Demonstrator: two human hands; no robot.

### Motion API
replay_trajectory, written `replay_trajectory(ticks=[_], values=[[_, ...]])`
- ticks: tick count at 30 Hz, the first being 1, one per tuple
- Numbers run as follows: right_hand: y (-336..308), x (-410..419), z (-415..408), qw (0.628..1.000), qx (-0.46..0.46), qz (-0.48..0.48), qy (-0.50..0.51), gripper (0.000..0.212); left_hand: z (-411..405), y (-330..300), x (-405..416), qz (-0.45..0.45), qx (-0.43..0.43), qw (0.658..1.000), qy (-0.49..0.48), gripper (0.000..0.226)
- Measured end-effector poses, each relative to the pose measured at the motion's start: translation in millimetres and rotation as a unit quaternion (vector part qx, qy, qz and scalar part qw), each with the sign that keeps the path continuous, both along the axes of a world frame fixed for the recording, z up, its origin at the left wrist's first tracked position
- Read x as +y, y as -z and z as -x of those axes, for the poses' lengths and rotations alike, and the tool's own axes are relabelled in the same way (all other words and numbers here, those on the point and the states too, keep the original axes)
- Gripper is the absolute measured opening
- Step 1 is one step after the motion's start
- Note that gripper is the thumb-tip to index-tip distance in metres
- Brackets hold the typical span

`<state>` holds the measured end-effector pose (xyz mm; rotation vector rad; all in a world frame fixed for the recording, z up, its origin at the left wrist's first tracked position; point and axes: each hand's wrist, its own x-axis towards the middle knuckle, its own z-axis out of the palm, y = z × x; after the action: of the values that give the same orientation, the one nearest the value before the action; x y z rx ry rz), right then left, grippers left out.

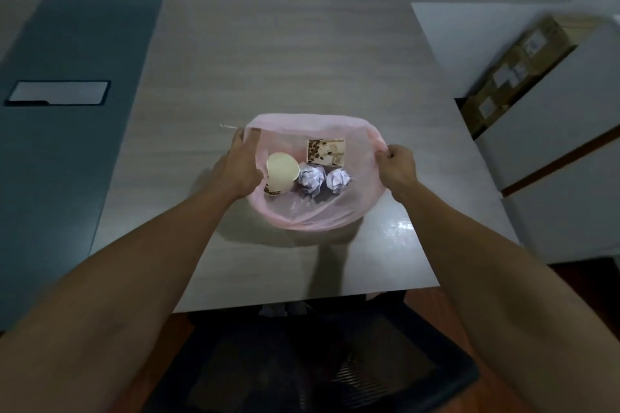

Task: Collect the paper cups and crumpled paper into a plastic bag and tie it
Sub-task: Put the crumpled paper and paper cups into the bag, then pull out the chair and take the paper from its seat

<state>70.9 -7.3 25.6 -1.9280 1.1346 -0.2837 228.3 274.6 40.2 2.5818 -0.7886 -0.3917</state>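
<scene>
A thin pink plastic bag (322, 214) stands open on the wooden table (268, 60). Inside it lie two paper cups, one (282, 172) with its open mouth facing me, the other (326, 151) on its side with a coffee-bean print. Two crumpled paper balls (312, 178) (338, 179) sit between them. My left hand (240, 164) grips the bag's left rim. My right hand (396, 166) pinches the right rim in curled fingers. The bag's mouth is stretched wide between both hands.
A dark grey strip with a flush cable hatch (58, 93) runs along the table's left side. A black mesh chair (318, 355) stands under the near edge. Cardboard boxes (516, 74) lie on the floor to the right, beside white cabinets (570, 151).
</scene>
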Motion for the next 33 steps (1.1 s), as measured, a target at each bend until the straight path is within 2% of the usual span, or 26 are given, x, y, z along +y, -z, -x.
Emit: replay_trajectory(ticks=[4, 7, 10, 15, 22, 30, 33], values=[[6.7, -2.7, 8.3, 1.000, 0.004, -0.013, -0.003, 0.018, 3.5, -3.5, -7.2, -0.030, -0.024, 0.999, -0.009, 0.081], [5.2, -1.8, 11.9, 1.000, 0.004, -0.018, -0.016, 0.037, 9.9, -12.0, -5.8, -0.043, -0.069, 0.997, 0.012, 0.071], [1.9, -3.6, 17.0, 0.999, 0.003, 0.015, -0.031, 0.057, 19.5, -17.2, -2.3, -0.029, -0.119, 0.991, 0.045, 0.067], [-5.0, -8.6, 31.9, 0.995, 0.003, 0.086, -0.056, 0.052, 42.3, -16.9, 12.0, 0.001, -0.200, 0.975, 0.093, 0.056], [-17.2, -4.0, 66.7, 0.985, -0.029, 0.103, -0.133, 0.040, 123.9, -32.9, 35.7, 0.009, -0.173, 0.983, -0.060, 0.039], [-27.4, 5.2, 149.9, 0.950, -0.060, 0.075, -0.296, 0.040, 288.3, -29.9, 59.2, -0.025, -0.145, 0.957, -0.250, 0.051], [-20.6, 4.0, 188.1, 0.936, -0.027, 0.067, -0.344, 0.040, 341.9, -32.8, 65.1, -0.056, -0.158, 0.944, -0.285, 0.052]])
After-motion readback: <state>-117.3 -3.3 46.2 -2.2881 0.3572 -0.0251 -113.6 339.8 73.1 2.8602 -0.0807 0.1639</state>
